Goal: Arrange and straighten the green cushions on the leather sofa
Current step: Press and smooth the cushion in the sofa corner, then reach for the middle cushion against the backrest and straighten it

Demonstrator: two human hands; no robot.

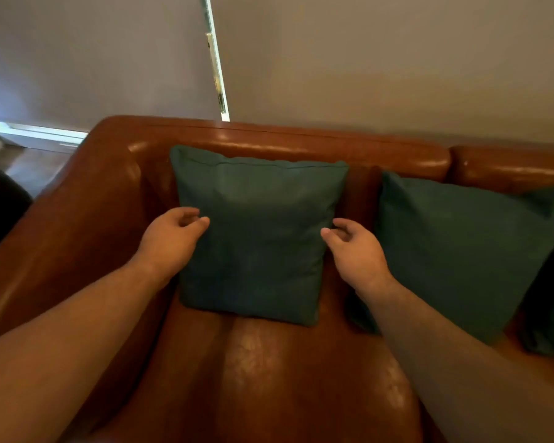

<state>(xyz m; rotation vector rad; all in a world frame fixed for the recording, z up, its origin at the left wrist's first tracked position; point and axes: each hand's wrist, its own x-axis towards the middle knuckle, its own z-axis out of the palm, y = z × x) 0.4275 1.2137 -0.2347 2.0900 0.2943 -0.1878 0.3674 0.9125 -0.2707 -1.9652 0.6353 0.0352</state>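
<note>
You are looking down at a brown leather sofa [269, 362] with both bare arms stretched out in front of you. Between your hands, a square green cushion [256, 231] stands upright on the seat, leaning against the backrest. Your left hand [173, 238] sits at the cushion's left edge, about halfway up, fingers loosely curled and apart, with the fingertips just touching or nearly touching the fabric; it is not gripping anything. Your right hand [355, 251] mirrors it at the cushion's right edge, fingers slightly spread and relaxed, close beside the fabric, and it is hard to say whether it touches. To the right of your right hand, a second green cushion [467, 247] leans tilted against the backrest, its lower corner hidden behind your right forearm. Beyond it, at the far right edge, part of a third green cushion [547, 327] shows.
</note>
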